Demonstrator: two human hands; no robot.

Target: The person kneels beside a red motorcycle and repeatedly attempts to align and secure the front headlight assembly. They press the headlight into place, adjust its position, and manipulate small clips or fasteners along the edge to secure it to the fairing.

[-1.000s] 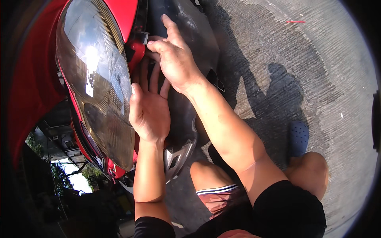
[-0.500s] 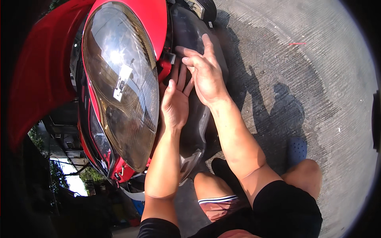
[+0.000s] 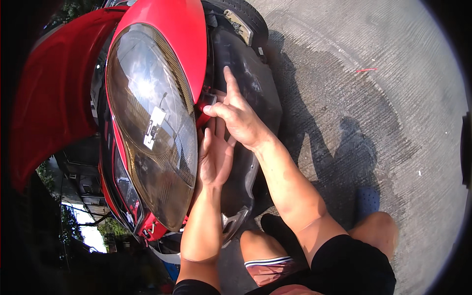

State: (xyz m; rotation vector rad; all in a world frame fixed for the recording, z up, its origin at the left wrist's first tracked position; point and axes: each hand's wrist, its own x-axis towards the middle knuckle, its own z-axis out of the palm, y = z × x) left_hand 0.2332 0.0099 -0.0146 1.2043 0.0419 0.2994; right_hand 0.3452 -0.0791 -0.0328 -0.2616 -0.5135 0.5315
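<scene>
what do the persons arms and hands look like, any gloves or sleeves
No gloves: the left hand and right hand are bare, with no rings, watch or bands visible. Both forearms are uncovered up to the elbows; dark short sleeves start near the picture's lower edge. No tools or cables are attached.

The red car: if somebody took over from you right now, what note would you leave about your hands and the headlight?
Left hand: flat and open against the edge of the headlight, beside the black wheel liner.
Right hand: fingertips pinched at a small clip where the red fender meets the liner; whether it grips anything is hard to tell.
Things: the headlight sits in the car's front corner, the tyre above the liner, and the concrete ground to the right.
Done: no loose part lies in view.
Left: the headlight and liner are both on the car.
</scene>
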